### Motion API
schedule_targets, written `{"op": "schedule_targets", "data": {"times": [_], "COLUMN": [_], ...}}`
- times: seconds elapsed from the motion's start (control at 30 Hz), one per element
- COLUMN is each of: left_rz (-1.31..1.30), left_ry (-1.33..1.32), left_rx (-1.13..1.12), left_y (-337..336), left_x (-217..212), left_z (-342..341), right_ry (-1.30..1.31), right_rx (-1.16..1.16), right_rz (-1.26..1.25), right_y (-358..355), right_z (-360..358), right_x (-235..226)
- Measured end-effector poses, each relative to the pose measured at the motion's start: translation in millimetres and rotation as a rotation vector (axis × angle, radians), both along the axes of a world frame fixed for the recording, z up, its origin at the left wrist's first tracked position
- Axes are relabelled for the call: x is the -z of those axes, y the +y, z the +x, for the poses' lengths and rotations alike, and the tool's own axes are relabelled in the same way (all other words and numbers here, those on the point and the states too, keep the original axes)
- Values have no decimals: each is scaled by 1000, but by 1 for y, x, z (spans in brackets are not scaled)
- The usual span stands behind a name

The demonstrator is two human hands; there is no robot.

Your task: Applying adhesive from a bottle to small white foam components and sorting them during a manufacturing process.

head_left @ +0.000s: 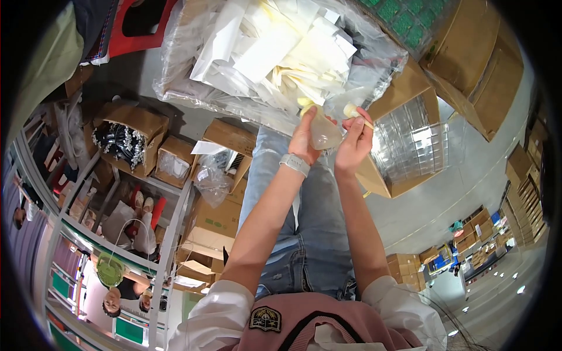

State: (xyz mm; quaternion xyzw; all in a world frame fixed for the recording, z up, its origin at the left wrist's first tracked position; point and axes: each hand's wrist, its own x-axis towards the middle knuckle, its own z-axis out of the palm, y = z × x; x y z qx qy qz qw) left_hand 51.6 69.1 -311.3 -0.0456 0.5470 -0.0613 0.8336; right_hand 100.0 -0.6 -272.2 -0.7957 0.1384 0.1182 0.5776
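A clear, rounded bottle-like container [325, 133] with a pale yellow top is gripped in my left hand [303, 137], its wider end tilted toward me. Close to its right, my right hand [355, 140] pinches a small cream-yellow cap-like piece [351, 110]; a thin pale stem shows by the fingers. The two pieces are apart. Just beyond both hands lies a heap of white and yellowish paper slips [281, 50], inside a large container lined with clear plastic [181, 79].
To the right stands an open carton [404, 96] with clear divided plastic trays [410, 143]; another open carton [474, 58] is behind it. On the left are a metal rack [170, 234], a box of dark, silver-tipped parts [120, 143] and a red stool [137, 26]. People appear at lower left.
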Motion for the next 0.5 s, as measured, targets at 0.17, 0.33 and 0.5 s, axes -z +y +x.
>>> {"op": "schedule_targets", "data": {"times": [0.17, 0.33, 0.5], "left_rz": [149, 120, -153], "left_ry": [206, 122, -93], "left_rx": [39, 153, -102], "left_y": [-7, -11, -4], "left_x": [3, -8, -15], "left_z": [4, 7, 3], "right_ry": [9, 0, -47], "right_rx": [-26, 4, -26], "right_rz": [-16, -143, -149], "right_y": [6, 12, 11], "right_z": [-10, -10, -7], "right_x": [0, 0, 3]}}
